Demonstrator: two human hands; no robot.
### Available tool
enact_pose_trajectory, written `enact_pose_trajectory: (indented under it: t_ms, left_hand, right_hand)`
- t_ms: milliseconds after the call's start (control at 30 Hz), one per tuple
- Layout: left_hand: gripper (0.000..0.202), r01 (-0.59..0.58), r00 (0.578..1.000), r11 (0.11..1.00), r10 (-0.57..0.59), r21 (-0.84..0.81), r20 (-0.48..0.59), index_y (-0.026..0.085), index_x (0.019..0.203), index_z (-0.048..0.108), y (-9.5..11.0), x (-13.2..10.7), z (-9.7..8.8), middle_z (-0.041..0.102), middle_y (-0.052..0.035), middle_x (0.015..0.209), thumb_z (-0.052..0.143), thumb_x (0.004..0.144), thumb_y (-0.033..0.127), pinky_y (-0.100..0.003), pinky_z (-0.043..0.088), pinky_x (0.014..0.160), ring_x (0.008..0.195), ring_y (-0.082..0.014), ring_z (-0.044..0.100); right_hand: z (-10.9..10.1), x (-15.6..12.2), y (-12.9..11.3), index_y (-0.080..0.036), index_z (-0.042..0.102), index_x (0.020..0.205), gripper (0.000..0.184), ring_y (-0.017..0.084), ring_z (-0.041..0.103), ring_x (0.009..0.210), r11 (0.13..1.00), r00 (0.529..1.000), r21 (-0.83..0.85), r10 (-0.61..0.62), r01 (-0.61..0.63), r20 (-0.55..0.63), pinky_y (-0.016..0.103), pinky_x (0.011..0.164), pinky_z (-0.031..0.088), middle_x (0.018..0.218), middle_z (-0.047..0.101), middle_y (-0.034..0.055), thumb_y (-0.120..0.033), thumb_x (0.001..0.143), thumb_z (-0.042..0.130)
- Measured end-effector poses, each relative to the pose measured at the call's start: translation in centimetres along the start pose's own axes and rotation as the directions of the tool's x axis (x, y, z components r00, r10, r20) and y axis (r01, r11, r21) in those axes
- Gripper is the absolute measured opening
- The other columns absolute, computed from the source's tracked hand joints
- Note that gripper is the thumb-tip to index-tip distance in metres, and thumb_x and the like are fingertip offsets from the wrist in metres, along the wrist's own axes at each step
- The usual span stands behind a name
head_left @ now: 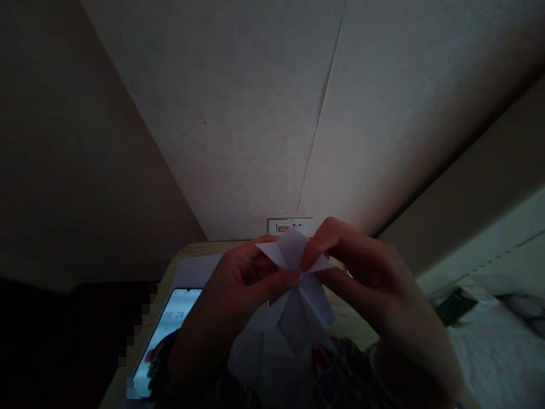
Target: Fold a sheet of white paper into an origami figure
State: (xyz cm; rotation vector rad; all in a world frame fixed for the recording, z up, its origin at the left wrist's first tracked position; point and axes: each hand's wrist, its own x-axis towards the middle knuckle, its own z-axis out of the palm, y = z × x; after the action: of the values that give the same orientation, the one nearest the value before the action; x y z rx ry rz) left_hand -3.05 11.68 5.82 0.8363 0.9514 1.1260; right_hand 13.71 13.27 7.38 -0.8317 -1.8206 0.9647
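Observation:
Between my two hands, above the small wooden table (200, 248), is a piece of folded white paper (293, 250) with several pointed flaps spreading from its centre. My left hand (238, 284) pinches it from the left, the thumb pressed near the middle. My right hand (366, 272) grips a flap on the right, with the index finger bent over the paper and the thumb below. Under my hands lie more white paper sheets (249, 352), partly hidden by my wrists and sleeves.
A phone (172, 318) with a lit timer screen lies at the table's left, partly behind my left forearm. A wall socket (276, 226) sits just beyond the table on the pale wall (238, 142). On the right are light bedding (498, 363) and a dark cable (525, 309).

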Motion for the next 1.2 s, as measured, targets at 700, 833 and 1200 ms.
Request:
enact_pose_trajectory:
  t_ms: [700,833,1200]
  left_hand:
    - [0.022,0.026,0.998,0.997,-0.022,0.076,-0.056,0.022,0.072,0.072,0.50,-0.26,0.35,0.069,0.0076,0.053,0.086,0.060,0.009,-0.015,0.045,0.051,0.051,-0.0082,0.063]
    - [0.020,0.009,0.999,0.993,-0.004,0.121,-0.037,0.023,0.077,0.072,0.45,-0.31,0.34,0.072,0.0061,0.059,0.083,0.064,0.012,-0.016,0.047,0.053,0.056,-0.0097,0.067]
    - [0.025,0.021,0.997,0.996,-0.014,0.092,-0.071,0.022,0.080,0.073,0.91,-0.92,0.31,0.075,0.0036,0.066,0.087,0.060,0.016,-0.017,0.051,0.060,0.062,-0.0117,0.068]
  right_hand:
    - [0.22,0.00,0.19,-0.021,0.061,0.079,0.012,0.016,0.061,0.071,0.992,1.000,-0.125,-0.011,0.011,0.006,0.028,0.064,0.047,0.074,0.065,-0.0008,-0.010,0.083,0.060]
    - [0.24,0.13,0.06,-0.022,0.064,0.075,0.014,0.017,0.062,0.067,0.996,0.998,-0.086,-0.042,0.039,-0.039,0.029,0.061,0.048,0.070,0.067,0.0000,-0.013,0.085,0.059]
    - [0.54,-0.29,0.11,-0.023,0.066,0.090,0.005,0.014,0.064,0.073,0.997,0.997,0.078,-0.007,0.013,-0.074,0.026,0.066,0.050,0.079,0.069,-0.0010,-0.021,0.091,0.061]
